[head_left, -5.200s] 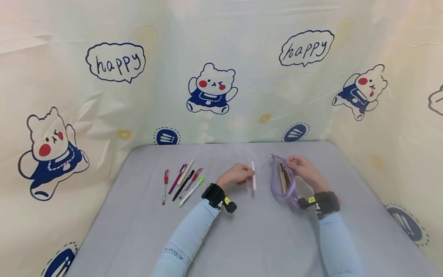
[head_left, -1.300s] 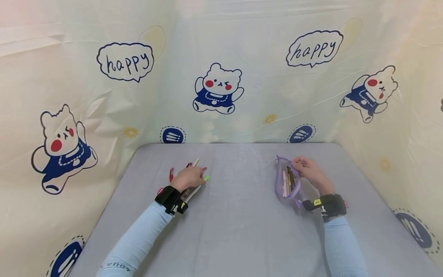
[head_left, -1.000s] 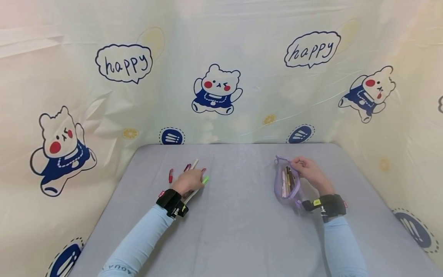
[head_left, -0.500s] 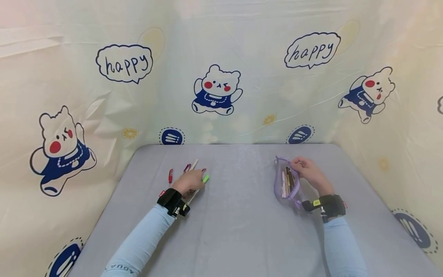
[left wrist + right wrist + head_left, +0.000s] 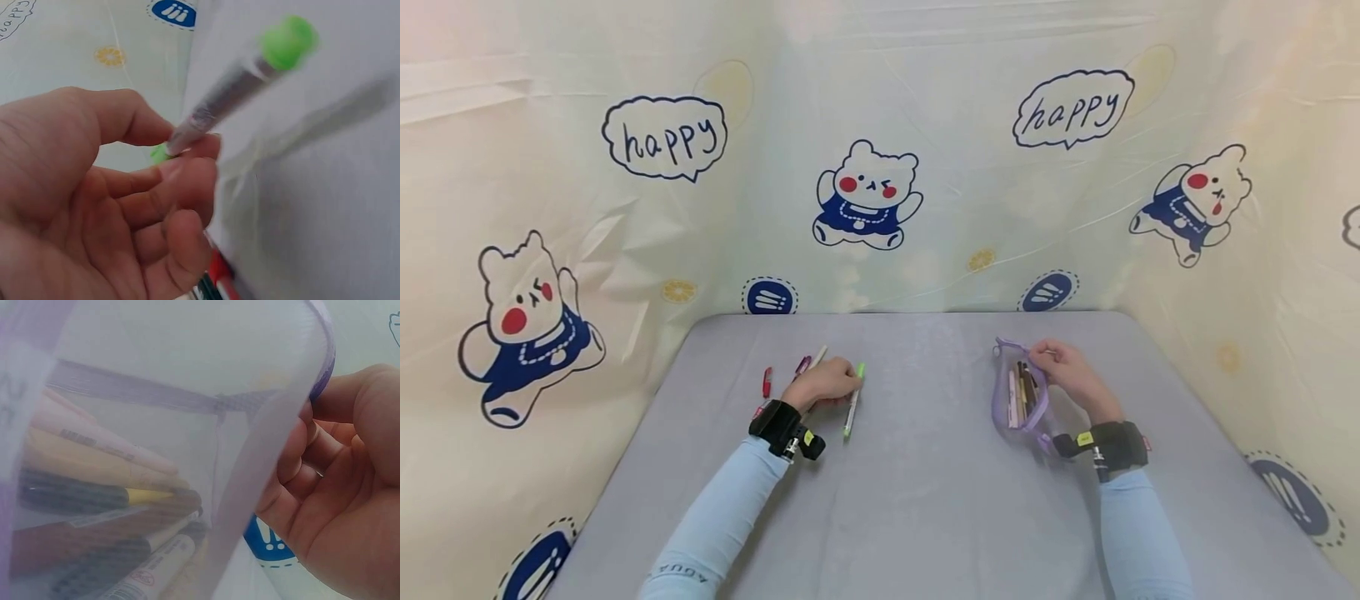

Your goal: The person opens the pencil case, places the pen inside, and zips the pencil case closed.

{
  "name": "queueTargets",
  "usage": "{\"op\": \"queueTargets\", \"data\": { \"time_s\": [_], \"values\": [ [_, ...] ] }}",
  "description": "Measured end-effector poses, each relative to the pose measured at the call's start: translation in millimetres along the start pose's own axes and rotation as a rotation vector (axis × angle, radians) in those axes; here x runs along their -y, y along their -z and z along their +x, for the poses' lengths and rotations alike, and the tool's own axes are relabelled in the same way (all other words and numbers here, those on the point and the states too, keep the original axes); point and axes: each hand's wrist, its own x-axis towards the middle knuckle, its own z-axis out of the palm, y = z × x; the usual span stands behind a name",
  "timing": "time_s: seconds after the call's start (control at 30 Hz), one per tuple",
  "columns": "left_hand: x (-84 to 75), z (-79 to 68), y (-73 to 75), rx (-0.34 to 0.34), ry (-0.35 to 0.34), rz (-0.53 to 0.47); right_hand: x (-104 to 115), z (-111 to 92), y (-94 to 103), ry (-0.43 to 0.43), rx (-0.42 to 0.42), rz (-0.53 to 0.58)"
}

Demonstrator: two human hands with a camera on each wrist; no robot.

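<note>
Between thumb and fingertips my left hand [image 5: 826,383] pinches a white pen with green ends [image 5: 852,408]. In the left wrist view the pen [image 5: 219,94] slants up, its near green end blurred and its shadow on the table. My right hand [image 5: 1067,371] grips the edge of a purple mesh pencil case [image 5: 1000,400], whose mouth is held wide. Through the mesh in the right wrist view, several pens lie side by side, among them a pink one [image 5: 87,428] and a brown one [image 5: 94,525]. Below my left hand lie more pens, partly hidden by it.
A red-capped pen [image 5: 767,382], a purple pen [image 5: 802,365] and a cream pen [image 5: 820,356] show around my left hand on the grey table [image 5: 925,500]. A printed curtain [image 5: 970,183] stands behind the table's far edge and along both sides.
Earlier a pink pen was in my left hand; it now shows in the pencil case. The left hand went to the pens and has shifted the green-ended pen right. The right hand keeps its hold.
</note>
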Motion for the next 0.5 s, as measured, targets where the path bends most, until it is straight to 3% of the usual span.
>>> {"op": "queueTargets", "data": {
  "time_s": [0.3, 0.5],
  "values": [
    [-14.2, 8.7, -7.8, -0.087, -0.052, -0.149, 1.4, 0.6, -1.3, -0.003, 0.01, -0.005],
    [-26.1, 13.2, -14.0, -0.087, -0.063, -0.202, 4.6, -1.0, -1.5, 0.006, 0.0, -0.006]
  ]
}}
